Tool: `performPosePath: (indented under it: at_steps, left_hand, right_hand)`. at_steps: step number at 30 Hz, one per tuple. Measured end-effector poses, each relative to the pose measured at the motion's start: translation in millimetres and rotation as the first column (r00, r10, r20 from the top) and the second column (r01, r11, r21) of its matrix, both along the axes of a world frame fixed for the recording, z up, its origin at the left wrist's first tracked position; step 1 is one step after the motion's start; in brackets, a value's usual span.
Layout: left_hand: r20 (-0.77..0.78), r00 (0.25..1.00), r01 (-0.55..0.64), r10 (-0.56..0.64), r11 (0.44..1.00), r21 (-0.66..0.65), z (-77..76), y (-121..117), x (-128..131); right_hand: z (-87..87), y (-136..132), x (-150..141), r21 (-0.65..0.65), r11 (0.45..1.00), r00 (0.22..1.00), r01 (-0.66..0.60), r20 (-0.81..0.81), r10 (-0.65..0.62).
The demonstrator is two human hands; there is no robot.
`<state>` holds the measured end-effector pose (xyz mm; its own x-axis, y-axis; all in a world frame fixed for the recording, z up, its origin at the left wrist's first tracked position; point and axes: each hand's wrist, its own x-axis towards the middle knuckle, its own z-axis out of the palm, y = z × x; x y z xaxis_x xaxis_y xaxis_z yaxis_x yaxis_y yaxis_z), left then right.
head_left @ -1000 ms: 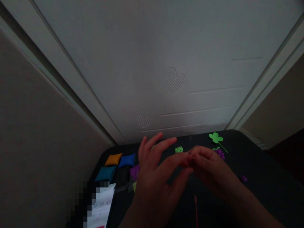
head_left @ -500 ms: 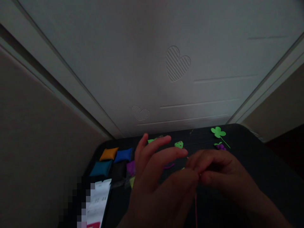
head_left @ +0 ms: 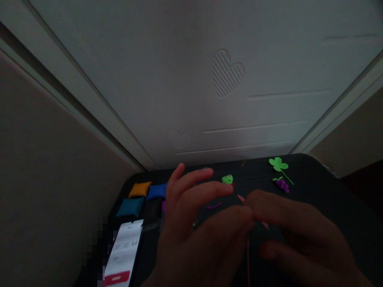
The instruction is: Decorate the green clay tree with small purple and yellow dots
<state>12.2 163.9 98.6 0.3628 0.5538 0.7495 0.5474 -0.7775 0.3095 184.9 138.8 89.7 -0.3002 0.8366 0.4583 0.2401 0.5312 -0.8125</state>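
Note:
My left hand (head_left: 206,231) is closed in a pinch between thumb and index finger, its other fingers raised and spread. The pinch seems to hold a pink clay piece; its pointed ends (head_left: 265,225) show past my right fingers. A thin pink strand (head_left: 248,261) hangs straight below the pinch. My right hand (head_left: 302,231) is open, its index finger touching the left fingertips and its thumb well apart below. The middle of the pink piece is hidden behind the fingers, and the picture is dark.
On the dark table (head_left: 179,275) lie a green clay clover (head_left: 278,164), purple clay grapes (head_left: 282,185), a spotted green piece (head_left: 227,179) and a purple strip (head_left: 214,206). Several coloured clay packs, such as an orange one (head_left: 140,189), and a phone (head_left: 124,251) are at left. A white door (head_left: 179,79) stands behind.
My right thumb has come away from the pinch, and the right hand has opened. More of the pink piece shows. My left hand keeps its pinch. The view has shifted slightly.

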Motion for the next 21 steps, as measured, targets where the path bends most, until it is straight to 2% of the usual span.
performPosePath:
  at_steps: [3, 9, 14, 21]
  left_hand:
    - [0.026, 0.999, -0.027, 0.027, 1.0, -0.012, -1.6, -1, 2]
    - [-0.002, 1.0, -0.003, 0.002, 1.0, -0.024, -2.9, -3, 1]
    - [-0.022, 0.999, 0.029, -0.028, 0.999, 0.018, -2.0, -2, -5]
    - [-0.104, 0.993, 0.064, -0.062, 0.998, 0.014, -0.5, 3, -8]
  right_hand:
    - [-1.3, -2, 1, 0.023, 1.0, 0.999, -0.014, 0.05, 0.013]
    - [-1.4, -8, 3, 0.106, 0.994, 0.988, -0.022, 0.152, 0.005]
    - [6.0, -8, 2, 0.135, 0.991, 0.994, -0.014, 0.11, -0.001]
    - [8.2, -7, 3, 0.086, 0.996, 0.994, -0.004, 0.105, -0.005]
